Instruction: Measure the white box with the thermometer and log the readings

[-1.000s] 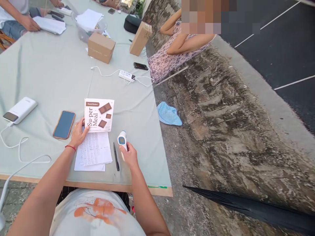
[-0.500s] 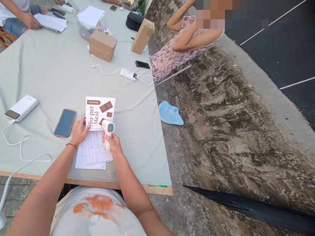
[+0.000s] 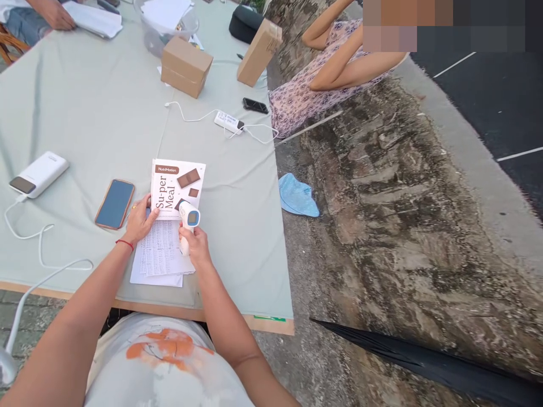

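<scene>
A white box (image 3: 178, 183) with brown print, marked "NutriMotion Su-per Meal", is tilted up over the table. My left hand (image 3: 141, 219) grips its lower left edge, thumb on the front. In my right hand (image 3: 195, 243) is a white infrared thermometer (image 3: 189, 217), my fingers wrapped round its handle. Its small blue-framed screen faces me, and its front end covers the box's lower right corner. Beneath the box and hands lie printed sheets of paper (image 3: 163, 254). A phone (image 3: 114, 203) rests on the cloth just left of my left hand.
A white power bank (image 3: 40, 174) with a cable lies at the left. Farther back are a second power bank (image 3: 229, 122), a black phone (image 3: 255, 105), two cardboard boxes (image 3: 186, 66) and a clear bin (image 3: 146, 34). People are at the far left and right. A blue cloth hat (image 3: 298, 195) is beyond the table's right edge.
The view has shifted slightly, so the table's far things sit a little higher and more to the right. Both hands keep their hold on the box and the thermometer.
</scene>
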Action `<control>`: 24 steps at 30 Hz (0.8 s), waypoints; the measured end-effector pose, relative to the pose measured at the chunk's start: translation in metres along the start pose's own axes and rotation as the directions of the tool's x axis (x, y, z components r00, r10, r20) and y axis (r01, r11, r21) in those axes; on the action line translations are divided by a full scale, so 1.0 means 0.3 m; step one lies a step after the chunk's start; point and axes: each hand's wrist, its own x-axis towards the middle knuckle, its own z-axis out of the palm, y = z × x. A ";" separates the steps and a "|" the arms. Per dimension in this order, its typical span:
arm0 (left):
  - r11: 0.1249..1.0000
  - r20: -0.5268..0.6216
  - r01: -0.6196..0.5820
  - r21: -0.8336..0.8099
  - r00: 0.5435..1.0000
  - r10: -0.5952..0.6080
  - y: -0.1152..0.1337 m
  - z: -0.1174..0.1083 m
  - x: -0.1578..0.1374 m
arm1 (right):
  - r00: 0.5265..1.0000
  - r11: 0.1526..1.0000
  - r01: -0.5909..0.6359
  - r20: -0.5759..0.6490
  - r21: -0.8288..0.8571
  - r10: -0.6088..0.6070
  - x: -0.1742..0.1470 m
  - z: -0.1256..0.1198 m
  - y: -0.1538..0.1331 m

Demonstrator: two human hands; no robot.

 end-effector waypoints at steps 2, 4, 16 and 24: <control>1.000 0.002 -0.003 0.004 1.000 0.003 -0.001 0.000 0.000 | 1.000 1.000 -0.009 -0.014 -0.004 0.009 -0.003 0.004 -0.007; 1.000 0.004 -0.006 0.004 1.000 0.006 -0.003 0.002 0.000 | 1.000 1.000 -0.013 -0.024 -0.013 0.012 -0.007 0.009 -0.015; 1.000 -0.011 -0.013 0.005 1.000 0.013 -0.010 0.003 0.006 | 0.993 0.993 0.107 0.041 0.042 -0.108 -0.167 -0.022 -0.117; 1.000 -0.017 -0.011 0.007 1.000 0.011 -0.022 0.005 0.013 | 0.981 0.983 0.185 0.052 0.003 -0.185 -0.250 -0.093 -0.133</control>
